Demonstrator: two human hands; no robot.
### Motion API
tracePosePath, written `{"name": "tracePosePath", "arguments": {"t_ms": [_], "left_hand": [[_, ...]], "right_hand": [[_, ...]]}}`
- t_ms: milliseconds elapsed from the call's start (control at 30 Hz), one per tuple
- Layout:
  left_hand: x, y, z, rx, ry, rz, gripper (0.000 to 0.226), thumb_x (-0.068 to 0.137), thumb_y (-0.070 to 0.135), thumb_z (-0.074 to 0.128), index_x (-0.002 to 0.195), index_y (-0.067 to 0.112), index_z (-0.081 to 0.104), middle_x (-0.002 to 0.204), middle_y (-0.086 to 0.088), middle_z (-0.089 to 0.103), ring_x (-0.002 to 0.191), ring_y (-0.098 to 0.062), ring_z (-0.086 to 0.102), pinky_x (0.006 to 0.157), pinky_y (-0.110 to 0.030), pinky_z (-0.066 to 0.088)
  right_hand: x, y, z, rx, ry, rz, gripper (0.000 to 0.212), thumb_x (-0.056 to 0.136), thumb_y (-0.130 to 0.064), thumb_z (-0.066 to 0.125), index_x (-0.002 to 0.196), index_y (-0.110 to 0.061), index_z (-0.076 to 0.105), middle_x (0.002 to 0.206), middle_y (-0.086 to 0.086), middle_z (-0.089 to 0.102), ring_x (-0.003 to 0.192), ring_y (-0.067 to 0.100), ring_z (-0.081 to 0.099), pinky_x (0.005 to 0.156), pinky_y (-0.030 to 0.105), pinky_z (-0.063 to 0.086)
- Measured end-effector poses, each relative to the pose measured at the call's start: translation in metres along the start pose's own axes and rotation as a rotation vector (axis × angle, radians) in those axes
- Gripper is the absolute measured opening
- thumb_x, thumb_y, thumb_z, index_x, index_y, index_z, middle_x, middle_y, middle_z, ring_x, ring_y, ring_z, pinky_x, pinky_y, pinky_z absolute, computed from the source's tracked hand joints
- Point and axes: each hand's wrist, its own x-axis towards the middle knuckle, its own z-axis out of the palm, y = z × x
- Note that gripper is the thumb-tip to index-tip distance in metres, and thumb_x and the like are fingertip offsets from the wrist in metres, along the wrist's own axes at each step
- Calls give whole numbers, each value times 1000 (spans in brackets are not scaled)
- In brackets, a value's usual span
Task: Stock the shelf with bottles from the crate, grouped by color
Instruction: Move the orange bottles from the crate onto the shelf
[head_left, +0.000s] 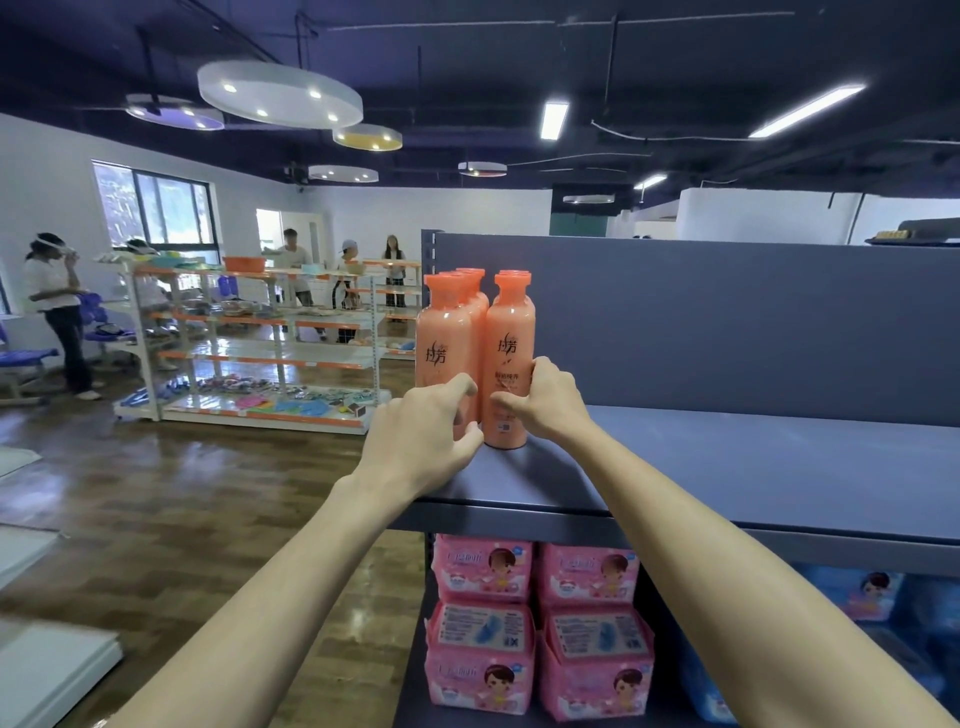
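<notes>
Several orange bottles stand in two rows at the left end of the dark blue top shelf (753, 467). My left hand (421, 436) wraps the base of the front left orange bottle (442, 338). My right hand (545, 400) grips the lower part of the front right orange bottle (510, 338), which stands upright on the shelf. More orange bottles (475, 291) are partly hidden behind the front two. The crate is out of view.
The blue back panel (727, 322) rises behind the shelf. Pink packs (535, 623) and blue packs (852, 597) fill the shelf below. To the left lie a wooden floor, white-and-orange racks (260, 338) and several people in the distance.
</notes>
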Motion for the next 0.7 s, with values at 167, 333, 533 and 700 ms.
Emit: {"name": "tracePosePath", "arguments": {"t_ms": [167, 333, 533, 700], "left_hand": [[-5, 6, -6, 24, -36, 3, 28, 86, 37, 56, 112, 27, 53, 86, 8, 68, 84, -22, 64, 73, -41, 54], [-3, 18, -10, 37, -32, 25, 29, 86, 39, 55, 112, 28, 52, 87, 8, 69, 83, -24, 66, 71, -41, 55], [1, 46, -6, 29, -36, 42, 30, 85, 38, 56, 113, 28, 52, 88, 6, 70, 82, -26, 66, 70, -37, 53], [-10, 77, -3, 37, -39, 107, 32, 86, 36, 54, 117, 26, 52, 91, 7, 69, 83, -27, 65, 70, -37, 52]], "right_hand": [[-15, -11, -11, -42, -47, 33, 60, 78, -49, 76, 113, -8, 50, 109, 6, 59, 97, 26, 59, 75, 37, 51], [-32, -15, -44, -126, 3, -37, 51, 84, -48, 74, 103, -13, 42, 99, 2, 48, 75, 16, 52, 54, 28, 37], [-52, -10, -82, -202, 36, -86, 63, 82, -54, 73, 118, -7, 49, 113, 8, 56, 98, 25, 57, 79, 40, 54], [-92, 11, -104, -173, 58, -103, 62, 84, -50, 72, 126, -9, 52, 118, 5, 63, 107, 24, 60, 88, 39, 53]]}}
